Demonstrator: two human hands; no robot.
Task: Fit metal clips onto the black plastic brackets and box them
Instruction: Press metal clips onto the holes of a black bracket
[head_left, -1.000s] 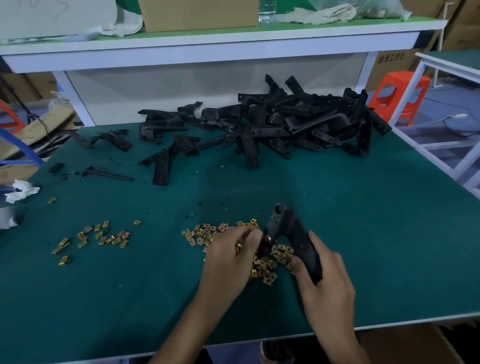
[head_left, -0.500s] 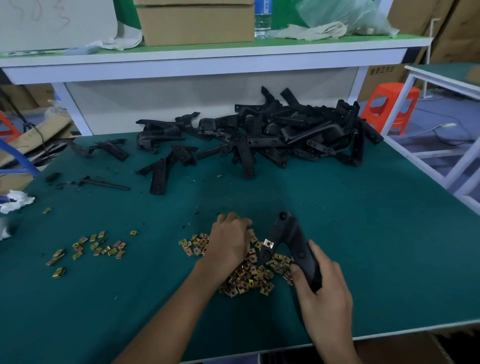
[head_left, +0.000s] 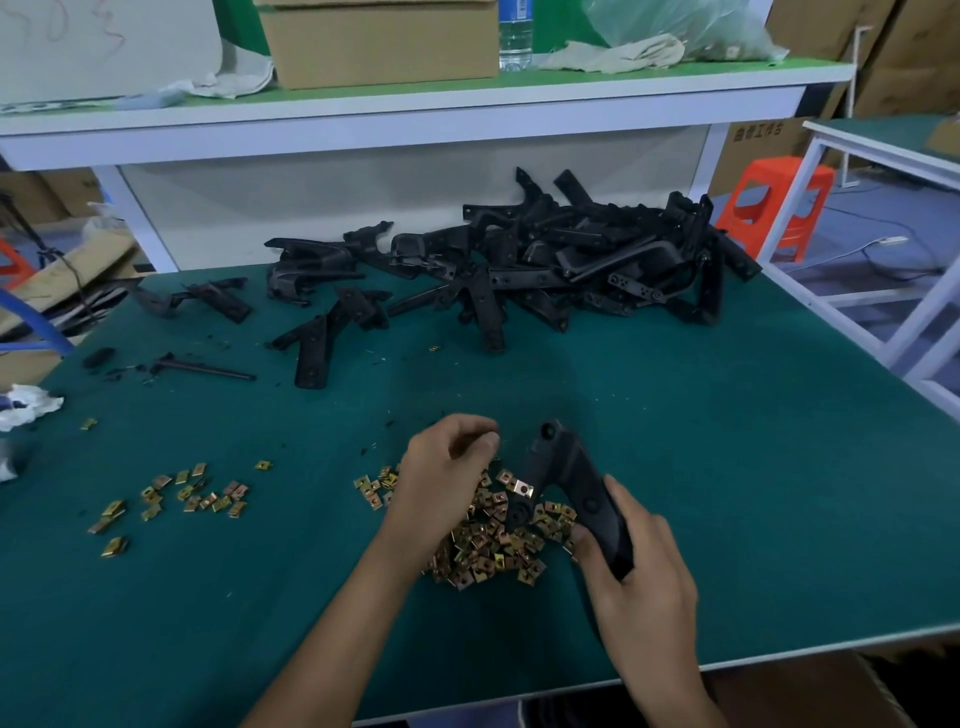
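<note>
Currently gripping the near end of the black bracket (head_left: 569, 467) in the right hand (head_left: 639, 587), just above the clip pile (head_left: 493, 545) on the green table (head_left: 727, 467). Hovering the left hand (head_left: 441, 473), fingers curled, over the pile's left part; impossible to tell whether pinching anything.

At twelve o'clock a shelf (head_left: 415, 104) carries a bottle (head_left: 515, 36), with a pale rag (head_left: 618, 52) and a plastic bag (head_left: 691, 26) just beside it toward one. An orange stool (head_left: 779, 202) stands on the floor at two, with a cable (head_left: 893, 244) near it. At nine, a crumpled tissue (head_left: 28, 405) lies at the edge of the green table (head_left: 753, 467).
</note>
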